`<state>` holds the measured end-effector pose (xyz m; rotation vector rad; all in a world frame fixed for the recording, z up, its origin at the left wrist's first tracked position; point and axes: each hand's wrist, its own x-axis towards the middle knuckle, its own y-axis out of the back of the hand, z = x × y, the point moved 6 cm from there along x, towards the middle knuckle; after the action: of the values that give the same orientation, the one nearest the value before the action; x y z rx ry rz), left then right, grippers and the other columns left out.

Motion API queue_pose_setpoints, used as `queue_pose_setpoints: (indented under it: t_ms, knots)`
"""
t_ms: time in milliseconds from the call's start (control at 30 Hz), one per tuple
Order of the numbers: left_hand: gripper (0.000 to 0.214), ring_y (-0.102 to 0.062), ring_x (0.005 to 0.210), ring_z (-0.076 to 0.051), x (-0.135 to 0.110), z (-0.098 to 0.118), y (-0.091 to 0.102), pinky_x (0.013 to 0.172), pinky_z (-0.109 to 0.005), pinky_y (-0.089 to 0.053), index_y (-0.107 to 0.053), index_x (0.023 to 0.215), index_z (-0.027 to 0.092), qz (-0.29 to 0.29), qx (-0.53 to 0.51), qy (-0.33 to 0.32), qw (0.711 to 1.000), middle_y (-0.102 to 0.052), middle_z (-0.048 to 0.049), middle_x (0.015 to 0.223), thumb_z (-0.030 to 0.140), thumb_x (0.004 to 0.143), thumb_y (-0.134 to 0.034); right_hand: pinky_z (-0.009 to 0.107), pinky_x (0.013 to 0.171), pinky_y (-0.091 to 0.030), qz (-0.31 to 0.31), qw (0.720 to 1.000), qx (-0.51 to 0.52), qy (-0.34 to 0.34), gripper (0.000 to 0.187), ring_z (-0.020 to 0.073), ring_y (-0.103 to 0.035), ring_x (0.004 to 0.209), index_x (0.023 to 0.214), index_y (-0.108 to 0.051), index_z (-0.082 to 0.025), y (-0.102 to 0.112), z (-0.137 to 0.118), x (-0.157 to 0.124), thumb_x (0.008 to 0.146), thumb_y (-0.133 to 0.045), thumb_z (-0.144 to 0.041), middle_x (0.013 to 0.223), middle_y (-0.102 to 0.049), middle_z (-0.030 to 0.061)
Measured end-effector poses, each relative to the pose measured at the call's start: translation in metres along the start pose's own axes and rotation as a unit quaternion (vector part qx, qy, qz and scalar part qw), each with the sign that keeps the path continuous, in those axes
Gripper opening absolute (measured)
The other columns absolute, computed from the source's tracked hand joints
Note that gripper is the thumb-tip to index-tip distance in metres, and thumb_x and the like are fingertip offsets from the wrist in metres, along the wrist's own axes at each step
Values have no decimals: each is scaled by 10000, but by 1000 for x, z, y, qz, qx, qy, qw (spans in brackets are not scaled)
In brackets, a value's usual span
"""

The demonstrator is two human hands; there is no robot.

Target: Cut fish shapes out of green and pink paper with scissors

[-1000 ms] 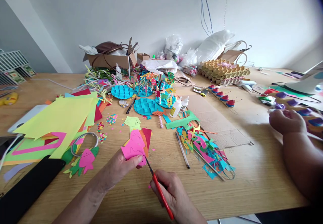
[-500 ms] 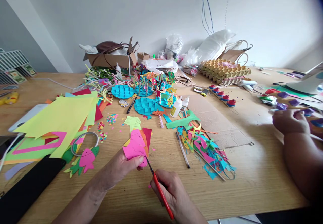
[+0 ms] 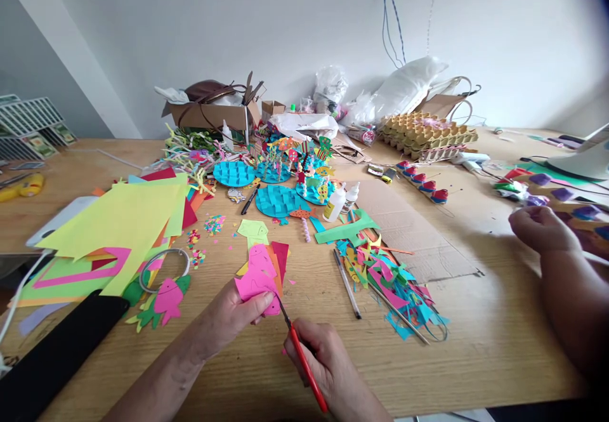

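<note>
My left hand (image 3: 231, 316) pinches a pink paper cut-out (image 3: 257, 280) just above the wooden table (image 3: 476, 346). My right hand (image 3: 328, 366) grips red-handled scissors (image 3: 301, 353), whose blades meet the lower right edge of the pink paper. Behind the pink piece lie orange and red paper pieces (image 3: 280, 257) and a light green shape (image 3: 253, 231). A finished pink fish on green paper (image 3: 164, 299) lies to the left of my left hand.
Yellow and coloured sheets (image 3: 118, 225) cover the left. Paper scraps (image 3: 385, 279), a pencil (image 3: 346, 283), glue bottles (image 3: 335, 202) and blue paper discs (image 3: 276, 198) fill the middle. A black case (image 3: 57, 352) lies front left. Another person's hand (image 3: 542, 230) works at the right by egg cartons (image 3: 423, 131).
My hands, the pink paper and the scissors have stayed almost where they were. The other person's hand at the right has shifted slightly. The view has drifted a little.
</note>
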<state>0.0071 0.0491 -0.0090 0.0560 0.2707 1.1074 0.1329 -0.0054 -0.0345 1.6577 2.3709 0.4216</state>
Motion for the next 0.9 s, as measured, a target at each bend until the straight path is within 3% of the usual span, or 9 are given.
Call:
queue_pose_setpoints:
  t_ms: [533, 900]
  knots:
    - [241, -393, 531, -111, -2, -2, -4, 540, -230, -343, -477, 601, 177, 20, -44, 19, 999, -422, 46, 540, 325, 791, -481, 211, 459, -217, 4, 1000, 7, 2, 392, 85, -263, 509, 583, -320, -189, 0, 0, -1, 885, -415, -421, 554, -267, -61]
    - [276, -356, 494, -100, -1, -1, -13, 489, -226, -306, -443, 572, 184, -28, -79, 16, 996, -392, 54, 510, 363, 778, -485, 204, 451, -246, 3, 999, 31, -10, 421, 96, -305, 493, 581, -359, -190, -2, 4, -2, 903, -342, -459, 512, -329, -49]
